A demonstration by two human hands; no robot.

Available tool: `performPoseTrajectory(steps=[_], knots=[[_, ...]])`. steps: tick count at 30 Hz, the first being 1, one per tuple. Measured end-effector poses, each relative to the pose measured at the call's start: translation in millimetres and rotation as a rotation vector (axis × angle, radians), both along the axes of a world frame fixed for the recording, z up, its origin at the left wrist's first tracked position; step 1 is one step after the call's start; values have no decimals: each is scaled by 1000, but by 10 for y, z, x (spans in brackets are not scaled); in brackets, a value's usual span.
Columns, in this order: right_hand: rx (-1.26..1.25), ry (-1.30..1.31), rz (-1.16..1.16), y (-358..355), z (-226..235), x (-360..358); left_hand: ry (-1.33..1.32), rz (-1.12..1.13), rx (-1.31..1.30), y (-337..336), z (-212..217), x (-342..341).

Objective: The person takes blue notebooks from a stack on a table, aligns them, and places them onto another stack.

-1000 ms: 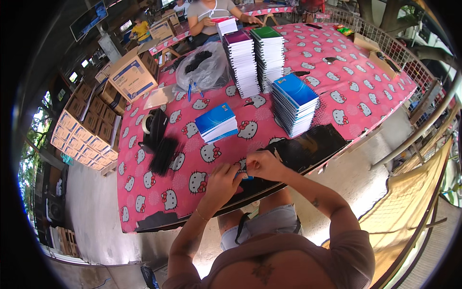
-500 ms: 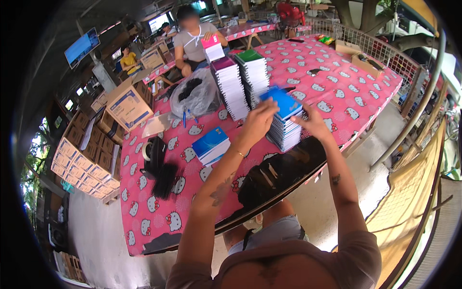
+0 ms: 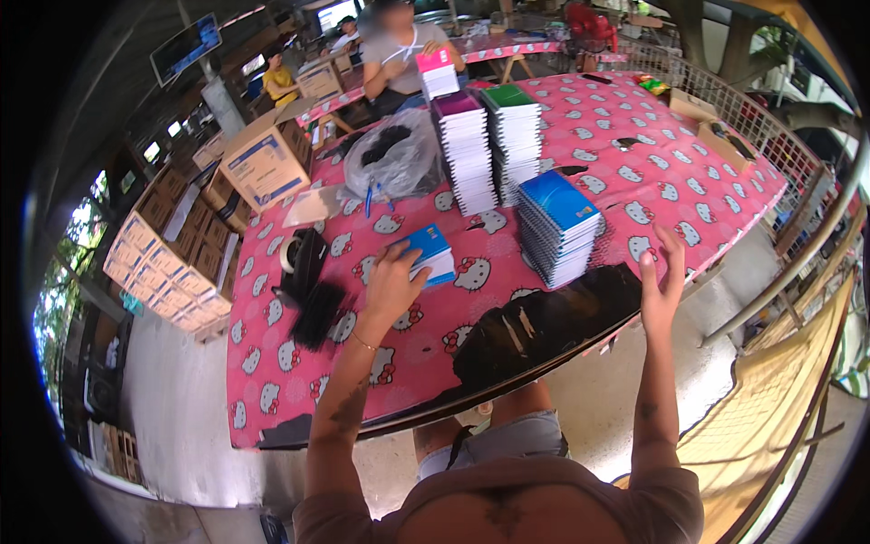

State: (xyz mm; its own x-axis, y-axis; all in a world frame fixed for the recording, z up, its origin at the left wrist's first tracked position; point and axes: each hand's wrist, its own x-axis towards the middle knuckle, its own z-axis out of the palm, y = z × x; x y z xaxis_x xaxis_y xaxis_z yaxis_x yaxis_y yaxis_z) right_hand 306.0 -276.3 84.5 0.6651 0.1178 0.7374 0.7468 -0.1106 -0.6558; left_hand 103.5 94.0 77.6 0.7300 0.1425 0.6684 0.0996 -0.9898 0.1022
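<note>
My left hand (image 3: 395,283) is at the left end of a low stack of blue notebooks (image 3: 430,243), its fingers over the top cover and its thumb at the near side. The covers' left part is hidden under it. My right hand (image 3: 663,279) hangs open above the table's near right edge, fingers apart and holding nothing. Between my hands stands a taller stack of blue spiral notebooks (image 3: 556,231), apart from both. Behind it rise a purple-topped notebook stack (image 3: 468,150) and a green-topped one (image 3: 515,131).
A tape dispenser (image 3: 304,258) and a blurred black bundle (image 3: 319,315) lie left on the pink-clothed table (image 3: 299,390). A clear plastic bag (image 3: 394,163) sits farther back, with blue-handled pliers (image 3: 370,199) before it. Across the table, a person holds pink-covered notebooks (image 3: 438,72). Cartons (image 3: 267,168) stand left.
Both hands have left the tall blue stack. My left hand has moved left to the low blue stack; my right hand has drawn away to the right and opened.
</note>
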Motion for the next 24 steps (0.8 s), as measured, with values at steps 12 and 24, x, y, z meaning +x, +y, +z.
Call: performPoseTrajectory(steps=[12, 24], knots=[[-126, 145, 732, 1252, -348, -949, 67, 93, 131, 217, -359, -303], [-230, 573, 919, 1638, -1349, -1086, -22, -43, 4, -774, -718, -701]])
